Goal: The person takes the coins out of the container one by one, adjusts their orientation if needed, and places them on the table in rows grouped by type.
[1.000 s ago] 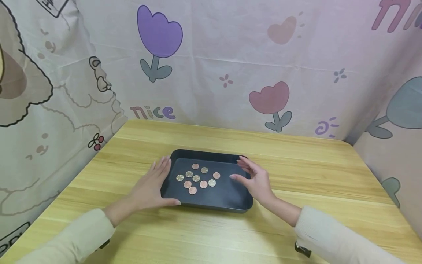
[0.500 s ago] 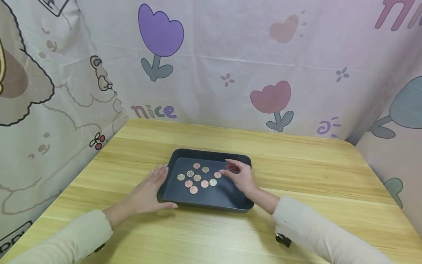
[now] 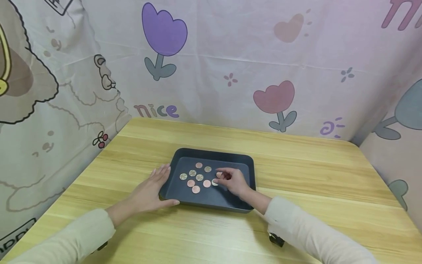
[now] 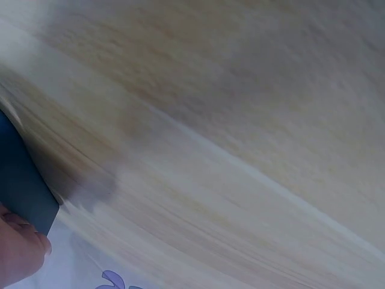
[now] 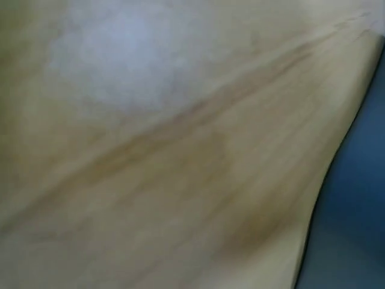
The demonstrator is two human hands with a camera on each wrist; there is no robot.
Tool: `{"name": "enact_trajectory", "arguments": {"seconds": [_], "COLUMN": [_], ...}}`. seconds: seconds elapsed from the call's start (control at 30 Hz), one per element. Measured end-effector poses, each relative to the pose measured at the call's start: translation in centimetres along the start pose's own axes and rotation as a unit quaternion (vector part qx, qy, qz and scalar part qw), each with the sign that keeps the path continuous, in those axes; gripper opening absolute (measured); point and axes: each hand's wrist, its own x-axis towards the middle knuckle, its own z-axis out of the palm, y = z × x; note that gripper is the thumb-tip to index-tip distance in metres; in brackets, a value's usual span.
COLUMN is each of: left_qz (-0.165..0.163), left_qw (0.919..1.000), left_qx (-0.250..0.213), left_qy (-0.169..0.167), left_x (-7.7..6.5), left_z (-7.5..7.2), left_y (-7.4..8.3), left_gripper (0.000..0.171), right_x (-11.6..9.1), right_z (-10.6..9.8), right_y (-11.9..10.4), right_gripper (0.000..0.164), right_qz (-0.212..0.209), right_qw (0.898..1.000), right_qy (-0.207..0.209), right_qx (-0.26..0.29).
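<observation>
1. Movement showed mainly in the right hand (image 3: 234, 182): a second earlier it was at the tray's right side with thumb and fingers spread wide, whereas now it was farther left, low over the rightmost coins (image 3: 199, 177), with a narrower gap between thumb and index fingertip.
2. Left hand (image 3: 150, 189) and coins matched the earlier frame closely; the hand lay along the left side of the tray (image 3: 207, 198), its thumb by the front edge.
3. Long axis of the tray ran from left to right across the tabletop (image 3: 296, 172), roughly parallel with the far edge. Its short sides faced the two hands. Each coin was round and lay flat, so none pointed anywhere.
4. Fingers of the left hand were extended and clasped nothing. Those of the right were bent about a copper coin, with a paler one beside the thumb; whether they had grasped either, I could not tell.
5. Ten coins, copper and yellowish, were in sight on the tray's floor, two partly hidden by the right hand.
</observation>
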Motion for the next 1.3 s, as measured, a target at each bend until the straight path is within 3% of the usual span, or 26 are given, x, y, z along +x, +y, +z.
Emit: {"name": "enact_trajectory", "arguments": {"seconds": [0.23,0.83,1.3], "left_qz": [-0.002,-0.003,-0.010], "left_qw": [1.0000,1.0000,0.9999], "left_qx": [-0.004,-0.001,-0.005], "left_qy": [0.001,0.002,-0.007], "left_x": [0.0,0.0,0.0], "left_z": [0.0,-0.1,-0.1], "left_y": [0.1,0.4,0.3], "left_gripper": [0.108,0.107,0.107], "right_x": [0.2,-0.1,0.0], "right_z": [0.3,0.5,-0.6], "right_y": [0.3,-0.1,-1.3], "right_gripper": [0.027,0.015,0.013], "right_qz": [0.008,-0.052,-0.006], "right_qw": [1.000,0.988,0.985], "right_qy": [-0.014,-0.022,-0.039], "right_qx": [-0.025,-0.141,-0.168]}}
